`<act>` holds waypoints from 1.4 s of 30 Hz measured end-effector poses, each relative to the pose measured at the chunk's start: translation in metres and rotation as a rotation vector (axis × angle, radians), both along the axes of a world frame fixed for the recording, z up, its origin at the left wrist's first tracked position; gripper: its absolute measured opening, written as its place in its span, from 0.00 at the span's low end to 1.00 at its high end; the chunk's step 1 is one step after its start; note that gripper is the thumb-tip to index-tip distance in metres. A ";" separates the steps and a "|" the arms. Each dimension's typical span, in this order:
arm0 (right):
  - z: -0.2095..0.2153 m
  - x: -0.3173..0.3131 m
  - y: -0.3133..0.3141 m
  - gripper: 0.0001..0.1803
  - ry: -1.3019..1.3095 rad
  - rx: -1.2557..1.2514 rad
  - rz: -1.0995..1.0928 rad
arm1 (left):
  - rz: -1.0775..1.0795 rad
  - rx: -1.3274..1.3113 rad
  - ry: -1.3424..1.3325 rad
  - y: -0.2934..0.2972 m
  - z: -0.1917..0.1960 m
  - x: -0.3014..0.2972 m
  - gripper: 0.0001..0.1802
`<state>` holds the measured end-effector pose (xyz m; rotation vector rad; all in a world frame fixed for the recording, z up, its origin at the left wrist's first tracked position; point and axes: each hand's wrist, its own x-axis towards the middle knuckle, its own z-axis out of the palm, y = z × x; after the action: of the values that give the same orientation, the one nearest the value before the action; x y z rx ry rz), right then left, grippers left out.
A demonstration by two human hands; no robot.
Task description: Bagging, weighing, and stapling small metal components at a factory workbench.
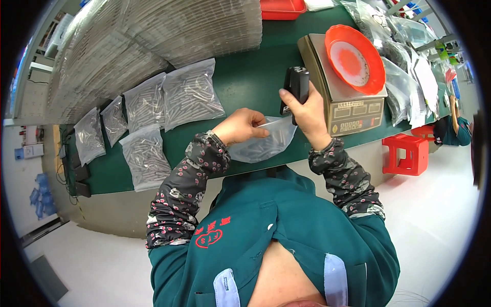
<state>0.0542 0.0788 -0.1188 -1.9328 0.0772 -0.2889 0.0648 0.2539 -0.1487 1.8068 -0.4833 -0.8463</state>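
Note:
My left hand (241, 126) pinches the gathered upper edge of a clear plastic bag (266, 145) at the table's near edge. Several grey metal pieces show dimly through the bag. In my right hand (310, 113) is a black stapler-like tool (295, 89), held upright just above the bag's right side. Its lower end is close to the bag; whether they touch I cannot tell. To the left lie filled clear bags of grey rod-like pieces, among them a large bag (192, 94) and a nearer bag (146, 157).
A digital scale (355, 113) bearing an orange-red plastic bowl (353, 60) stands at the right. Stacked clear plastic trays (194, 30) fill the back left. Behind lies a red tray (282, 9). More plastic bags (401, 92) are beyond the scale. A red stool (406, 154) stands on the floor.

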 end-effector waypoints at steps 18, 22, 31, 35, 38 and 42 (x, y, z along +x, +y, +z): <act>-0.017 -0.004 0.007 0.19 -0.084 -0.102 -0.081 | 0.023 0.047 -0.302 0.013 0.005 -0.008 0.13; -0.013 -0.007 0.011 0.20 -0.072 -0.229 -0.108 | 0.033 0.103 -0.371 0.018 0.003 -0.014 0.13; -0.014 -0.016 0.045 0.16 -0.095 -0.316 -0.015 | 0.051 0.120 -0.410 0.016 0.005 -0.016 0.12; -0.019 -0.013 0.045 0.16 -0.110 -0.235 0.011 | 0.081 0.029 -0.505 0.023 -0.001 -0.023 0.13; -0.020 -0.013 0.042 0.17 -0.091 -0.193 -0.035 | 0.035 0.128 -0.548 0.046 0.003 -0.027 0.12; -0.019 -0.014 0.045 0.17 -0.102 -0.244 -0.019 | 0.163 0.117 -0.648 0.066 -0.004 -0.050 0.11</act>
<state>0.0402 0.1236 -0.1379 -2.1565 -0.0075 -0.4250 0.0147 0.3197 -0.1524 2.1861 -0.6902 -0.1594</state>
